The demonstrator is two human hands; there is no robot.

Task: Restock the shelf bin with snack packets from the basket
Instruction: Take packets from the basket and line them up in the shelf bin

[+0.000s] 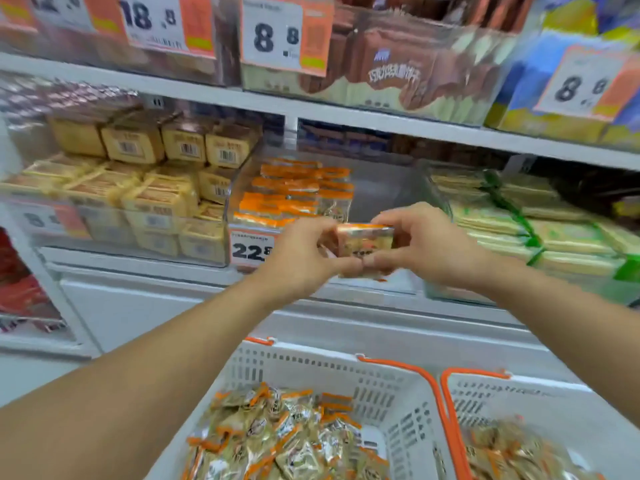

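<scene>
Both hands, left (304,252) and right (424,244), pinching one snack packet (363,241), long axis left-right, before shelf bin (388,188)

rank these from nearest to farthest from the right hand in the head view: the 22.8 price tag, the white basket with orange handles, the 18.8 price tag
1. The 22.8 price tag, on the bin front just left of the hands, is nearest the right hand.
2. The white basket, below near the bottom of the view, comes next.
3. The 18.8 price tag, on the top shelf at upper left, is farthest.

Bin tag (252,250): 22.8; upper tags (277,36): 8.8.
</scene>
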